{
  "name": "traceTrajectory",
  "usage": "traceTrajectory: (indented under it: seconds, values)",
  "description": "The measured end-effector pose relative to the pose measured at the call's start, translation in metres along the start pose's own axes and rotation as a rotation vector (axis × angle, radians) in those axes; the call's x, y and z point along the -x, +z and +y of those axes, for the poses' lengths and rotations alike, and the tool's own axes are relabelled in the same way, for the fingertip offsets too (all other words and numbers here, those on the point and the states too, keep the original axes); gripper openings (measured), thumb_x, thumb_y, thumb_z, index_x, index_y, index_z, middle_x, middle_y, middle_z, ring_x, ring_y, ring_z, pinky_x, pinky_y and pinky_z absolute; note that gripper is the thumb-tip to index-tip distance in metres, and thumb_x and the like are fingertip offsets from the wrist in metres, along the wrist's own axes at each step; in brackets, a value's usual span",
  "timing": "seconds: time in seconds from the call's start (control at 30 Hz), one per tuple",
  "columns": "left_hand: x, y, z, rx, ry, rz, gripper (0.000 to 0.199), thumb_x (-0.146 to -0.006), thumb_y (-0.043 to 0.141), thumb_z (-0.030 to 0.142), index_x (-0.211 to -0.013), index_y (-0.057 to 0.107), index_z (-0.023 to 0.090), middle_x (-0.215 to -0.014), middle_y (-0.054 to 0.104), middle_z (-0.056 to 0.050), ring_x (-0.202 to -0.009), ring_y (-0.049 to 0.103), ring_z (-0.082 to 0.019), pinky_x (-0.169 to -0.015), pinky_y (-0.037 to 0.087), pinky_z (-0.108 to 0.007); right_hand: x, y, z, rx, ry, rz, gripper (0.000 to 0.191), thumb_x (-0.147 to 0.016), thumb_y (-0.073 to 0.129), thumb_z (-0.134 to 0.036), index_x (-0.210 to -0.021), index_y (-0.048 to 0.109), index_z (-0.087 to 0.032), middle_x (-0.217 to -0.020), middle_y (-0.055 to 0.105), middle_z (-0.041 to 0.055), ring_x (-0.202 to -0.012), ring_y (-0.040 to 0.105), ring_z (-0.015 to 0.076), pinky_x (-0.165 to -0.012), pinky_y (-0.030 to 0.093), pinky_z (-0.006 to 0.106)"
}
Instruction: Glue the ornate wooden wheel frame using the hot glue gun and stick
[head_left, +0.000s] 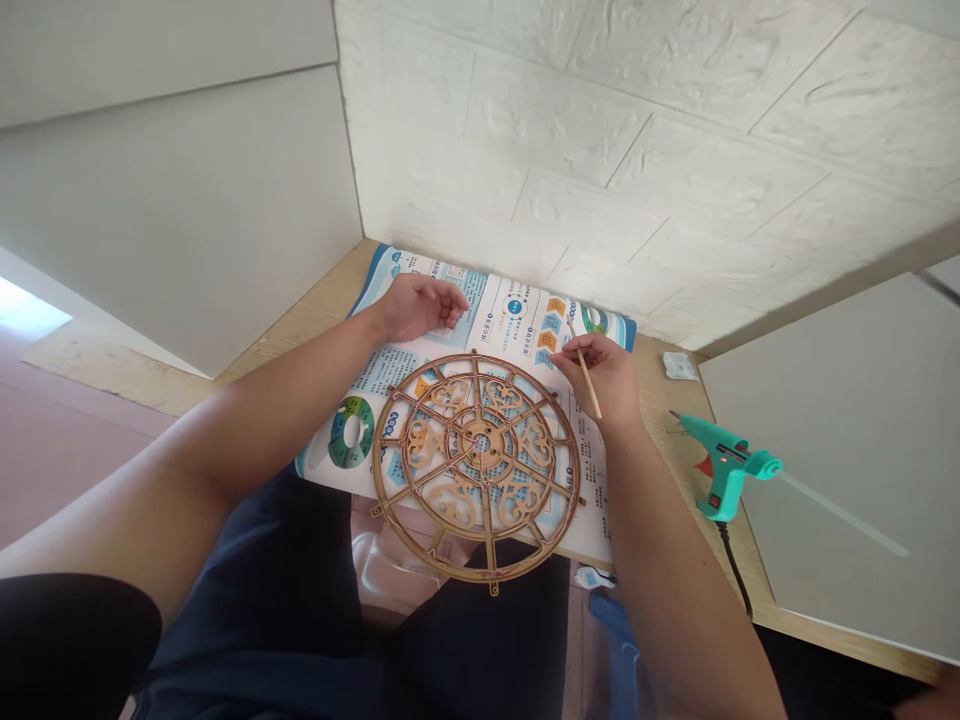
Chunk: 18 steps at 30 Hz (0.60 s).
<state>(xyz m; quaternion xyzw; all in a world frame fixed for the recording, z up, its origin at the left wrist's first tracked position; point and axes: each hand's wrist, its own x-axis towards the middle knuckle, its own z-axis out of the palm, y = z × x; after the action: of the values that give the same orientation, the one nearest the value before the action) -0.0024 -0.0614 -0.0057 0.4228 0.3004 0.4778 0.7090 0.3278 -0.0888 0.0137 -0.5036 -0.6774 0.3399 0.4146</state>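
A round laser-cut wooden wheel (491, 458) with spokes and scroll cutouts lies over the printed sheet, its near rim reaching past the sheet's edge above my lap. Thin reddish lines, perhaps wires, run along its rings and spokes. Beyond its far left rim, my left hand (420, 308) rests palm inward with loosely curled fingers and nothing visible in them. My right hand (604, 378), near the wheel's far right rim, is closed on a thin wooden stick (589, 385). The stick slants from the fingers back across the hand, apart from the wheel.
The printed sheet (390, 375) covers much of the wooden table. To the right lies a teal glue gun (724, 455) with a glue stick in its rear and a black cord. A small white packet (679, 366) is near the white brick-pattern wall (525, 130). Pale panels stand on both sides.
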Motion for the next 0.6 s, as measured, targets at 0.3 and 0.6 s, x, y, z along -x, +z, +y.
traceTrajectory:
  seconds: [0.3,0.6]
  values:
    - [0.002,0.004,-0.003,-0.167,0.096,0.059,0.031,-0.062,0.053,0.029,-0.072,0.076,0.011,-0.065,0.066,-0.014,-0.06,0.06,-0.021,-0.062,0.051,-0.034,-0.003,-0.001,0.009,-0.06,0.056,-0.06,0.04,-0.065,0.094,-0.048,-0.084,0.067,-0.024,-0.081,0.071,0.0035,-0.076,0.064,0.0234,-0.076,0.051,0.041]
    - [0.036,0.062,0.017,-0.602,0.509,0.235,0.02,-0.07,0.052,0.03,-0.062,0.067,0.02,-0.052,0.052,-0.001,-0.054,0.046,-0.017,-0.059,0.037,-0.032,-0.004,-0.007,0.008,-0.378,0.072,-0.223,0.036,-0.07,0.094,-0.05,-0.085,0.075,-0.023,-0.089,0.079,0.0059,-0.08,0.07,0.0228,-0.082,0.056,0.041]
